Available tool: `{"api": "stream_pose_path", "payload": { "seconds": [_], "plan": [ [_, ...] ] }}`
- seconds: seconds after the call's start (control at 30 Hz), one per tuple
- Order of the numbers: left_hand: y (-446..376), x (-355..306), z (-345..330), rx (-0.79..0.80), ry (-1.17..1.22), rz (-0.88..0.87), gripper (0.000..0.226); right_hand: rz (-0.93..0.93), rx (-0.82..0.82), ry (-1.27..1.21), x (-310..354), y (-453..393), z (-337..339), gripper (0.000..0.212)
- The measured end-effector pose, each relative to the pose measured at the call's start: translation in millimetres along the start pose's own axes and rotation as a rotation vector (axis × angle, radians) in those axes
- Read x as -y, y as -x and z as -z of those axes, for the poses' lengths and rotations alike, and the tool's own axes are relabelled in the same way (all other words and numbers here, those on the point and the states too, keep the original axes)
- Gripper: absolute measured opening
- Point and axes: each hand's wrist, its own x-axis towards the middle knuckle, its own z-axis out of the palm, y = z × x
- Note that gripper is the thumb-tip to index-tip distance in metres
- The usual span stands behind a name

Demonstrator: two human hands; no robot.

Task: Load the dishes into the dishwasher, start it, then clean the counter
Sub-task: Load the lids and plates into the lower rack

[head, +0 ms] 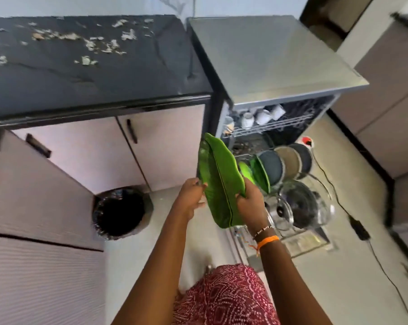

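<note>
A: Plate (219, 174), green and leaf-shaped, held on edge above the floor, just left of the pulled-out lower rack (299, 202). Who grips it?

B: Both. Left hand (192, 195) pinches its left rim; right hand (251, 204) curls round its right rim.

A: Rack contents?

B: Upright plates (280, 165) in a row, a glass lid (301, 205) nearer the front. Cups (261, 116) sit in the upper rack.

A: Room around?

B: Bare floor between bin (121, 212) and dishwasher (275, 66); counter (88, 62) carries pale scraps.

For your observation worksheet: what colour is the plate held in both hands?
Bright green, leaf-shaped plate with a dark central rib, clearest in the head view.
</note>
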Motion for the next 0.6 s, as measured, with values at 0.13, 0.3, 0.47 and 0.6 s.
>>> {"api": "stream_pose_path", "payload": {
  "seconds": [0.13,0.3,0.47,0.6],
  "plan": [
    [3.3,18.6,-64.2,0.103,-0.057,0.038,0.03,-0.111,-0.07,0.082,-41.2,12.0,49.7,0.051],
    [-6.4,34.0,-124.1,0.16,-0.136,0.111,0.042,-0.179,-0.134,0.097,-92.8,2.1,103.6,0.056],
    [-34.2,47.1,-187.4,0.105,-0.129,0.155,0.038,-0.134,-0.109,0.111,-146.7,-31.9,145.7,0.053],
    [-56.4,47.0,-258.1,0.034,-0.147,0.185,0.017,-0.074,0.03,0.123,-195.3,-75.3,185.7,0.056]
  ]
}}
